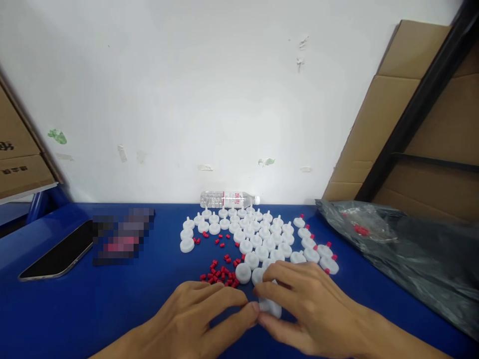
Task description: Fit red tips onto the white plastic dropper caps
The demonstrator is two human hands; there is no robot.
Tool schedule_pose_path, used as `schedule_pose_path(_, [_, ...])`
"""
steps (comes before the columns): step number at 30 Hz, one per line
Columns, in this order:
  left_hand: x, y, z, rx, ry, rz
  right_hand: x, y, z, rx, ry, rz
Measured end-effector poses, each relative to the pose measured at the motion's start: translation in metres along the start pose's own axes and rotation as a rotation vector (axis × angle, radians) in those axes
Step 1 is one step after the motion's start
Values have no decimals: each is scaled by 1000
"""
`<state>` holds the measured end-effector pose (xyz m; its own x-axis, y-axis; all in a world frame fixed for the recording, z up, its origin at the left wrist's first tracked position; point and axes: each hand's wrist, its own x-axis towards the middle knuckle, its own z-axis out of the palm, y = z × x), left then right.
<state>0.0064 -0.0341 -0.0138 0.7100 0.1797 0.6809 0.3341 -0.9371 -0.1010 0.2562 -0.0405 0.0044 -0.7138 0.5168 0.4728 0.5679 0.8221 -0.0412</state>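
Note:
My right hand (309,304) is closed around a white nozzle cap (272,308), a round plastic cap lying tipped with its spout toward the left. My left hand (200,319) has its thumb and forefinger drawn together at that spout; whatever is between them is hidden. Just beyond my left hand lies a loose pile of small red tip caps (223,273). Many more white nozzle caps (251,260) stand spout up past my right hand. To the right, a row of nozzle caps (310,254) bears red tips, some leaning on their sides.
A clear bottle (230,199) lies against the wall at the back. On the left are a phone (60,252) and a blurred-out flat item (127,237). Black plastic sheeting (404,254), with a clear bag of red pieces (364,229) on it, covers the right side of the blue table (149,289).

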Motion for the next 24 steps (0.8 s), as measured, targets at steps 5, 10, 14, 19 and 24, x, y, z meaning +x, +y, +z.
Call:
schedule_pose_path(5, [3, -1, -2, 1, 6, -15, 2, 4, -1, -55, 26, -62])
schedule_pose_path(10, [5, -7, 0, 1, 28, 33, 4, 2, -1, -54, 68, -72])
schedule_pose_path(14, [4, -6, 3, -8, 16, 31, 2, 0, 2, -38, 99, -67])
schedule_pose_path(19, [7, -4, 5, -24, 66, 46, 1, -6, 5, -19, 165, -42])
schedule_pose_path(24, [11, -6, 1, 17, 95, 17, 0, -10, 5, -93, 207, -54])
